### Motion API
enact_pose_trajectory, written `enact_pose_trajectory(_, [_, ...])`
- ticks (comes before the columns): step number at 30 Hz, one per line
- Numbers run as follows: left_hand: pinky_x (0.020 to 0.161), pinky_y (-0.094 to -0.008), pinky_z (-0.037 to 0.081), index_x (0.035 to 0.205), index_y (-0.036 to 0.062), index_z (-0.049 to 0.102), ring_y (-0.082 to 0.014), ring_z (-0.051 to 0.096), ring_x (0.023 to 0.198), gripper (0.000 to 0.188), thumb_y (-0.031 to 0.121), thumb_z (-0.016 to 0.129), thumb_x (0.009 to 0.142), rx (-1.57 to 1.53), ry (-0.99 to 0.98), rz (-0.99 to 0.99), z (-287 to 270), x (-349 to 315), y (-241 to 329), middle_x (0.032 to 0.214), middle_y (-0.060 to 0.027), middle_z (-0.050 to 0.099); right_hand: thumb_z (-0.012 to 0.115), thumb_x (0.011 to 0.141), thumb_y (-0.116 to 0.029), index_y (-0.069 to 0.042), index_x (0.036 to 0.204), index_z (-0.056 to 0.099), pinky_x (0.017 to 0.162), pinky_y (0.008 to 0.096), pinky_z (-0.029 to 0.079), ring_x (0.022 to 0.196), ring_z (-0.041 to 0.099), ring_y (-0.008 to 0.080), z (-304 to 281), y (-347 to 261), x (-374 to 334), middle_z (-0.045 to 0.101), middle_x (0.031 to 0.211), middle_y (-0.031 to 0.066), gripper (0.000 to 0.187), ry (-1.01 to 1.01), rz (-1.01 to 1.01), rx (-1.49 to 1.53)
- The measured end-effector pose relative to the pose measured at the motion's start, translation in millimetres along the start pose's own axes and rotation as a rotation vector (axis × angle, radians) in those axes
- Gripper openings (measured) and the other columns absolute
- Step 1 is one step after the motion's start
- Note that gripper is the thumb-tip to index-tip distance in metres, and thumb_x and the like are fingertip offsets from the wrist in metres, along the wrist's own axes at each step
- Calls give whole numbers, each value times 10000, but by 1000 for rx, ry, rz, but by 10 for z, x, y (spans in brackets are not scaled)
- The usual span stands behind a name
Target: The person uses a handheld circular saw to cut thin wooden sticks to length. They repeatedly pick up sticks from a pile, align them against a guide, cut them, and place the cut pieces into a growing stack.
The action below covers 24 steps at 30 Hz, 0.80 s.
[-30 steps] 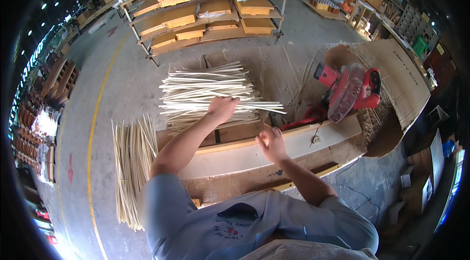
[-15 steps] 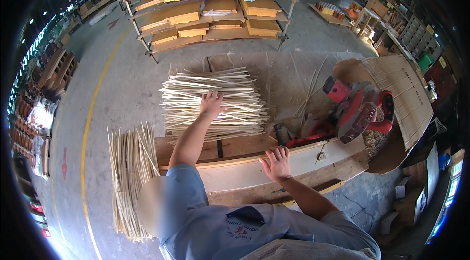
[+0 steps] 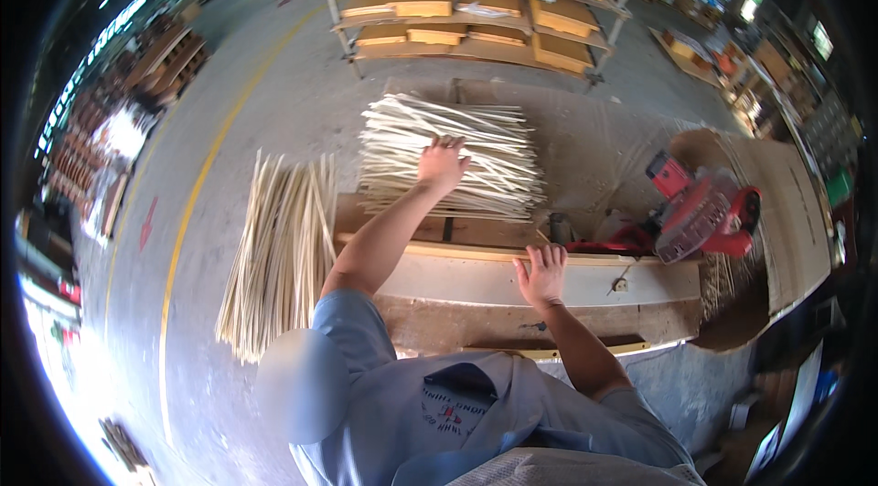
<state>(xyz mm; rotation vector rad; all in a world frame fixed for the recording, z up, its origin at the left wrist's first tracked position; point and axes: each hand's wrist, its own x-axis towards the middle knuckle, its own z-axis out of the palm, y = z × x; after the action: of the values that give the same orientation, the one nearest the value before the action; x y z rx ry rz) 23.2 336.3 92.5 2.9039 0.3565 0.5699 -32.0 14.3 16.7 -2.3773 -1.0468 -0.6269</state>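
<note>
A wide pile of thin, pale wooden sticks [image 3: 498, 140] lies crosswise on the far side of the workbench. My left hand [image 3: 442, 162] rests on top of it, arm stretched forward, fingers lying over the sticks with the thumb out to the right. No stick is seen lifted in it. At the bench's near side runs a long white-faced wooden rail [image 3: 448, 277]. My right hand [image 3: 544, 277] leans on the rail's upper edge, fingers spread and thumb apart. Right of that hand stands a red miter saw [image 3: 700, 216], its lower part partly hidden behind the rail.
Another bundle of long sticks [image 3: 282, 253] stands by the bench's left end. An open cardboard box [image 3: 794, 212] with wood scraps adjoins the saw. Beyond the bench, a rack [image 3: 476, 52] bears yellowish wooden boxes. A yellow line [image 3: 212, 157] marks the floor at left.
My view has swung, so the bench, rack and saw sit farther right and higher in the picture. Both hands keep about the same places, the left on the pile and the right on the rail.
</note>
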Motion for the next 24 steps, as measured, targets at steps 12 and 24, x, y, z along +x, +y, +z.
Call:
enact_pose_trajectory(12, [711,-325,594,1109,-22,772,-208,779,802,231,166,710,991,-581,598,-524,-855,-2296,-507,916,-192,777,684,1047,-225,-13,1102,720,657,301,593,713,742,151,253,-1073,651,802,906,101,222,-111,153,882])
enact_pose_trajectory(24, [745,-301,586,1154,-42,762,-148,751,793,249,155,648,1054,-686,635,-833,-1366,-3569,-932,863,-108,792,771,969,-271,8,1034,707,625,337,594,715,698,182,1565,-3015,710,721,888,84,294,-996,790,1440])
